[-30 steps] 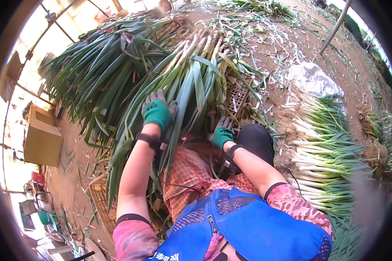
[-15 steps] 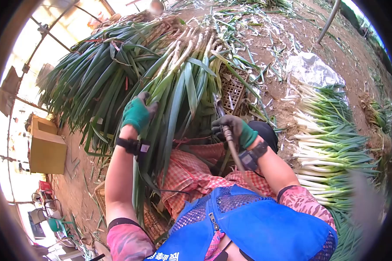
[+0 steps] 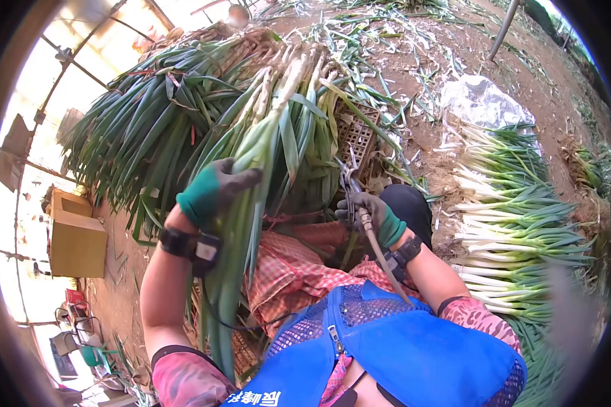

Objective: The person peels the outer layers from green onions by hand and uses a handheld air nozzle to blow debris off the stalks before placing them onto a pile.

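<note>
My left hand [image 3: 218, 188], in a green glove with dark fingers, is closed around the green leaves of a large green onion [image 3: 251, 146]. Its pale stalk points away from me, and its leaves trail down past my wrist. My right hand [image 3: 373, 216], gloved alike, grips a metal air blow gun [image 3: 349, 178] with a hose [image 3: 380, 254] running back toward my body. The gun's tip points forward, apart from the onion. Beyond my left hand lies a big heap of untrimmed green onions [image 3: 149, 122], roots at the far end.
Cleaned green onions [image 3: 502, 224] lie in a long row on the right, beside a white plastic sheet [image 3: 485, 105]. A plastic crate [image 3: 356, 132] stands ahead, among leaf scraps on the soil. Left are a yellowish box [image 3: 78, 234] and metal framing. Checkered cloth [image 3: 285, 271] covers my lap.
My left hand has closed on one thick green onion and drawn it slightly toward me, off the heap. My right hand has shifted a little lower and right with the air blow gun.
</note>
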Available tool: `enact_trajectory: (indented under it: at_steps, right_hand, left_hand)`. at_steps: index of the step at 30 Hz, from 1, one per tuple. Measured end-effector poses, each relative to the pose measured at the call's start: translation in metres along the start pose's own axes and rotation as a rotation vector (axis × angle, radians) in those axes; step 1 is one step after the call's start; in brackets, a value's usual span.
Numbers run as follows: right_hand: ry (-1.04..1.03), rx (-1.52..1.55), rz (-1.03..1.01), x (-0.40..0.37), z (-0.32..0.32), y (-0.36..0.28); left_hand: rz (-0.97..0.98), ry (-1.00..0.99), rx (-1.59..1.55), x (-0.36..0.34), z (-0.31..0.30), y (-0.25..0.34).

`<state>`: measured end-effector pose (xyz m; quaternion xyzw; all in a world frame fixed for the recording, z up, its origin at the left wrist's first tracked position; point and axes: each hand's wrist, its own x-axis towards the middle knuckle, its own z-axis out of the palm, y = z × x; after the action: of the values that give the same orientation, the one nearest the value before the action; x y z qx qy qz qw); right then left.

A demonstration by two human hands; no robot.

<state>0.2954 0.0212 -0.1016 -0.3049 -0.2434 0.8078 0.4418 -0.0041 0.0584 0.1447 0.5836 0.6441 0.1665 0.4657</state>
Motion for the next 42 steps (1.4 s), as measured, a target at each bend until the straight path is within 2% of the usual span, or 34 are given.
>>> enact_trajectory:
  at_steps: [1, 2, 3, 4, 5, 6, 7, 10, 11, 14, 15, 18, 22, 26, 31, 34, 37, 40, 41, 42]
  right_hand:
    - [-0.08, -0.253, -0.106, 0.007, -0.013, 0.009]
    - [-0.165, -0.504, -0.216, 0.012, -0.021, 0.012]
    - [0.116, -0.281, 0.055, 0.011, 0.004, -0.001]
    - [0.207, -0.409, 0.074, 0.01, 0.013, -0.005]
    - [0.303, -0.536, 0.094, 0.008, 0.017, -0.008]
    - [0.4, -0.664, 0.118, 0.004, 0.018, -0.01]
    - [0.427, -0.668, 0.113, -0.001, 0.017, -0.011]
    - [0.361, -0.989, 0.035, -0.041, 0.042, -0.033]
    - [0.335, -1.163, 0.041, -0.049, 0.036, -0.022]
    - [0.163, -1.288, 0.134, -0.086, 0.047, -0.019]
    - [0.167, -1.305, 0.185, -0.093, 0.05, -0.021]
    - [0.184, -1.333, 0.148, -0.095, 0.054, -0.031]
    - [0.075, -1.454, 0.197, -0.089, 0.07, -0.033]
    - [0.132, -1.532, 0.138, -0.085, 0.068, -0.022]
    - [0.209, -1.568, 0.09, -0.039, 0.05, -0.016]
    - [0.234, -1.583, 0.1, 0.006, 0.029, -0.011]
    - [0.344, -1.49, 0.251, 0.044, 0.035, -0.032]
    - [0.429, -1.546, 0.143, 0.042, 0.057, -0.029]
    - [0.309, -1.673, 0.04, 0.025, 0.08, -0.038]
    - [0.244, -1.647, 0.102, 0.021, 0.081, -0.035]
  left_hand:
    - [-0.008, -0.031, -0.088, -0.002, 0.013, 0.002]
    - [-0.005, -0.051, -0.02, 0.001, 0.03, 0.004]
    - [-0.015, -0.009, 0.146, 0.023, 0.048, -0.019]
    - [-0.023, -0.028, 0.075, 0.031, 0.071, -0.023]
    - [0.049, 0.006, -0.006, 0.055, 0.1, -0.055]
    - [-0.014, -0.022, 0.043, 0.07, 0.118, -0.067]
    - [-0.057, -0.033, 0.031, 0.083, 0.135, -0.08]
    - [-0.121, -0.04, -0.055, 0.11, 0.175, -0.119]
    - [-0.128, -0.035, -0.089, 0.114, 0.182, -0.127]
    - [-0.161, -0.001, -0.227, 0.111, 0.184, -0.123]
    - [-0.23, -0.052, -0.27, 0.113, 0.18, -0.126]
    - [-0.302, -0.094, -0.361, 0.108, 0.176, -0.121]
    - [-0.28, -0.052, -0.322, 0.101, 0.178, -0.12]
    - [-0.256, -0.075, -0.401, 0.099, 0.176, -0.124]
    - [-0.296, -0.105, -0.448, 0.099, 0.178, -0.122]
    - [-0.237, -0.089, -0.391, 0.105, 0.18, -0.134]
    - [-0.265, -0.106, -0.354, 0.1, 0.176, -0.128]
    - [-0.184, -0.008, -0.374, 0.099, 0.183, -0.135]
    - [-0.074, 0.066, -0.297, 0.108, 0.188, -0.148]
    - [-0.051, 0.097, -0.282, 0.119, 0.193, -0.16]
